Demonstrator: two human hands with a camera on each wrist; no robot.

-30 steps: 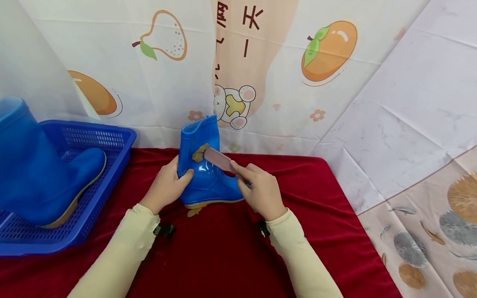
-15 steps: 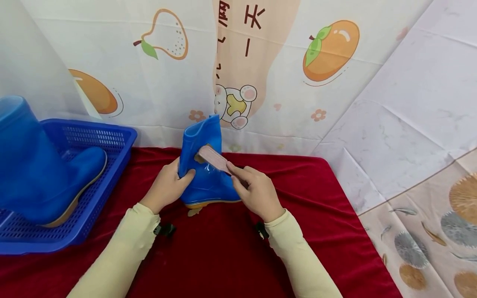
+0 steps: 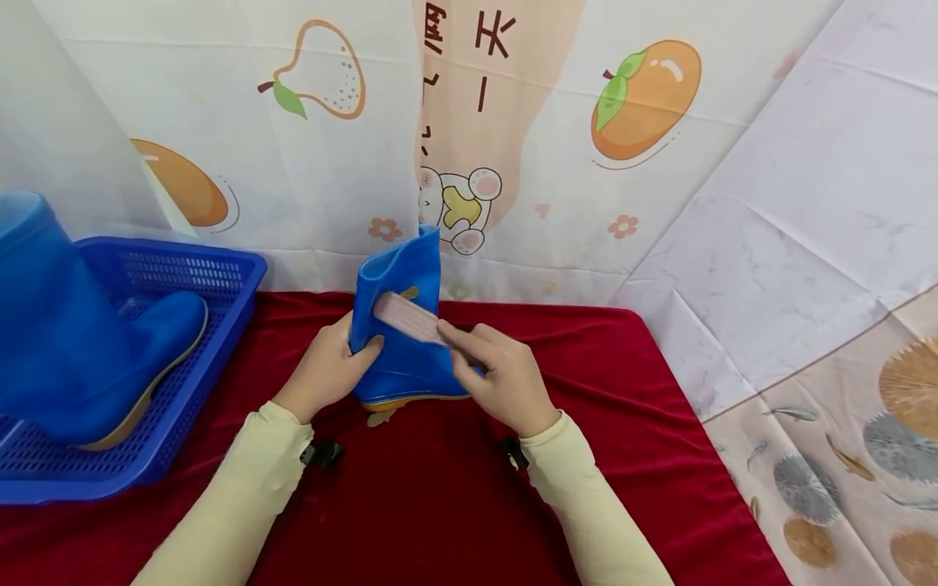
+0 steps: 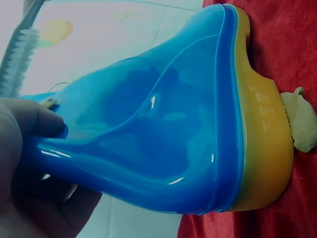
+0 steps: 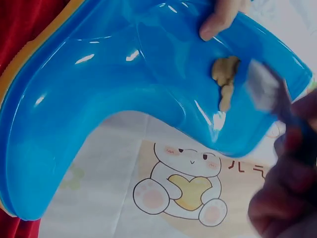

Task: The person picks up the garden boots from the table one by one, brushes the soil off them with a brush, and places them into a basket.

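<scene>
While the small blue boot (image 3: 399,325) stands upright on its yellow sole near the far edge of the red cloth (image 3: 440,505), about the middle of that edge, the left hand (image 3: 327,370) grips its heel side, with the thumb curled onto the shaft and the other fingers wrapped behind. The right hand (image 3: 498,374) pinches a brush (image 3: 407,317) by its handle, fingers closed together on it, and the brush head lies against the boot shaft. On the right wrist view, a tan lump of dirt (image 5: 225,79) sticks on the shaft just beside the bristles. A small tan piece (image 3: 381,417) lies on the cloth, touching the sole. At the left edge of the cloth a blue basket (image 3: 220,277) carries a larger blue boot (image 3: 81,342), well apart from the hands.
</scene>
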